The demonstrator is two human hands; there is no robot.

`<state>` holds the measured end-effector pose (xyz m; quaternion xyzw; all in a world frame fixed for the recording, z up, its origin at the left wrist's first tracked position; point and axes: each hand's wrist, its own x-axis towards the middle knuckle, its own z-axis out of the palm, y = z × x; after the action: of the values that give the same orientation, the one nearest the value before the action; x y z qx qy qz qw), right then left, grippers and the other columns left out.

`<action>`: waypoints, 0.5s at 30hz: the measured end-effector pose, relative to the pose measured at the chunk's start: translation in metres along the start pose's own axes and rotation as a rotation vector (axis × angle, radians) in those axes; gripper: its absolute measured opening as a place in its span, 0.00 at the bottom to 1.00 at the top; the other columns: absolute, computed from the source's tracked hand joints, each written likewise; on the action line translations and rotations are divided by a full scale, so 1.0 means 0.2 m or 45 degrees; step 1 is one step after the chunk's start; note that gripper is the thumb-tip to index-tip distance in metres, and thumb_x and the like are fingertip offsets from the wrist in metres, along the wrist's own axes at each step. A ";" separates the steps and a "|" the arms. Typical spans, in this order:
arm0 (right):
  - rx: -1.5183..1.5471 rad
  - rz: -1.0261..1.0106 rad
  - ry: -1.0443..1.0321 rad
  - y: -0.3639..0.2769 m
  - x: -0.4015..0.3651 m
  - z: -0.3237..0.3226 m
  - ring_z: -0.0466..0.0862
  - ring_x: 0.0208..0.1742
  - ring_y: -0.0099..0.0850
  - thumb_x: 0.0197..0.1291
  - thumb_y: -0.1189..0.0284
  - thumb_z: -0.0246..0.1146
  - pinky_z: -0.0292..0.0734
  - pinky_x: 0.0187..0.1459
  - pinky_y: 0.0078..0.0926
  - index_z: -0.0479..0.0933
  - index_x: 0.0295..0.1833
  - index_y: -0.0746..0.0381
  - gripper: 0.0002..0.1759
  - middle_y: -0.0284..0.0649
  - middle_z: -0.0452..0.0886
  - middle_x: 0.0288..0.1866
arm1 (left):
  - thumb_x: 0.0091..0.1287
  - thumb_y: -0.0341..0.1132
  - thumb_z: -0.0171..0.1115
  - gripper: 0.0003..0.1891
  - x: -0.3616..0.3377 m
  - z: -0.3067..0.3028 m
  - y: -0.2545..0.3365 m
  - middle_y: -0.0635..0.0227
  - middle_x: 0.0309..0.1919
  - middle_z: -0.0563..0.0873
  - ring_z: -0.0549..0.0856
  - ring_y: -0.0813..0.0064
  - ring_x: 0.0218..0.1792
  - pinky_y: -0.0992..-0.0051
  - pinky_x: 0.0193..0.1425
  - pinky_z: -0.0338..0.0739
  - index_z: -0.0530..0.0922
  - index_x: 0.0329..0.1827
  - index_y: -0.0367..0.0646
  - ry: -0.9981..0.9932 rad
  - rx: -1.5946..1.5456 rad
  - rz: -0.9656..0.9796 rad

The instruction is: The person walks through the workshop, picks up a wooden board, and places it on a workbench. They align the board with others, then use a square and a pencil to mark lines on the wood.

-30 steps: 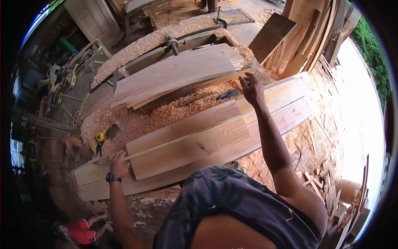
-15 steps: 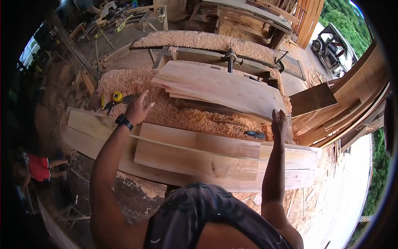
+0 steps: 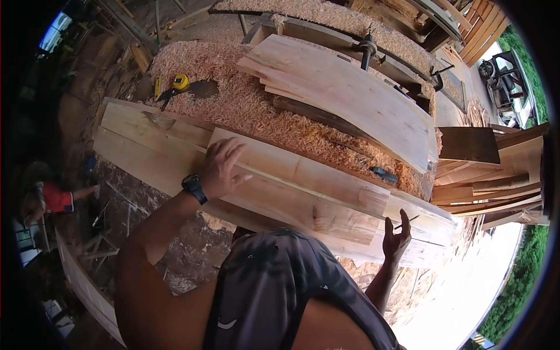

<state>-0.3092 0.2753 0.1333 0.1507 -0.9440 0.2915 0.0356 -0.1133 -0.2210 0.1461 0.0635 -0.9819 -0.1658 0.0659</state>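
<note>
Left hand (image 3: 220, 168) is open and released, fingers spread, over the left end of the pair of short pale wooden boards. Poor angle on the palm: can't tell if it touches wood or hovers. Black wristwatch (image 3: 194, 189) on that wrist.

Right hand (image 3: 398, 234) has fingers parted and bent, with a thin dark pencil-like stick (image 3: 413, 219) held between them. It's just past the right ends of the short boards, above the long planks.

Short boards: far one (image 3: 309, 172) and near one (image 3: 291, 201) lie side by side lengthwise, between the two hands. Both sit on top of two long pale wooden planks (image 3: 153, 156), which run out past them at either end.

Beyond the planks: bed of curly tan wood shavings (image 3: 233, 108), with a stack of wide pale boards (image 3: 350, 99) on the far side, well apart from the left hand. Blue-and-black hand tool (image 3: 383, 173) lies in the shavings, near the far board's right end. Round yellow tape measure (image 3: 181, 81) is on the shavings at far left, up and left of the left hand.
</note>
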 end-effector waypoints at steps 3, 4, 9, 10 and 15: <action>-0.116 0.151 0.267 0.06 -0.19 0.03 0.79 0.64 0.53 0.62 0.68 0.71 0.74 0.63 0.46 0.69 0.72 0.65 0.35 0.55 0.78 0.66 | 0.64 0.47 0.71 0.37 -0.08 -0.07 -0.14 0.44 0.67 0.72 0.71 0.44 0.67 0.53 0.72 0.65 0.69 0.70 0.33 0.358 0.200 -0.339; -0.110 0.280 0.338 0.08 -0.25 0.04 0.78 0.64 0.53 0.63 0.67 0.71 0.74 0.63 0.47 0.67 0.74 0.65 0.36 0.55 0.77 0.67 | 0.64 0.47 0.71 0.37 -0.13 -0.05 -0.19 0.44 0.67 0.72 0.71 0.44 0.67 0.53 0.72 0.65 0.69 0.70 0.33 0.346 0.201 -0.343; 0.693 1.056 0.266 0.17 -0.43 0.14 0.71 0.71 0.40 0.68 0.58 0.69 0.67 0.69 0.38 0.57 0.78 0.68 0.44 0.54 0.71 0.72 | 0.68 0.56 0.67 0.29 -0.28 -0.01 -0.40 0.61 0.38 0.80 0.80 0.66 0.47 0.69 0.57 0.74 0.79 0.45 0.30 0.375 -0.777 -1.536; 0.773 1.139 0.199 0.10 -0.41 0.14 0.73 0.69 0.40 0.69 0.58 0.68 0.67 0.69 0.38 0.58 0.77 0.70 0.42 0.55 0.73 0.69 | 0.68 0.56 0.67 0.29 -0.25 0.02 -0.37 0.61 0.38 0.80 0.80 0.66 0.47 0.69 0.57 0.74 0.79 0.45 0.30 0.347 -0.783 -1.515; 1.047 1.107 0.196 -0.11 -0.19 0.22 0.76 0.67 0.33 0.71 0.57 0.64 0.68 0.66 0.29 0.60 0.76 0.74 0.41 0.49 0.77 0.68 | 0.70 0.59 0.62 0.34 -0.10 0.22 -0.26 0.63 0.34 0.84 0.81 0.70 0.37 0.68 0.45 0.75 0.83 0.42 0.26 0.593 -1.042 -1.397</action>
<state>-0.2650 0.2446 0.1031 -0.2692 -0.7237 0.6304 -0.0798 -0.0942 -0.2519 0.0852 0.5513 -0.6282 -0.5117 0.1992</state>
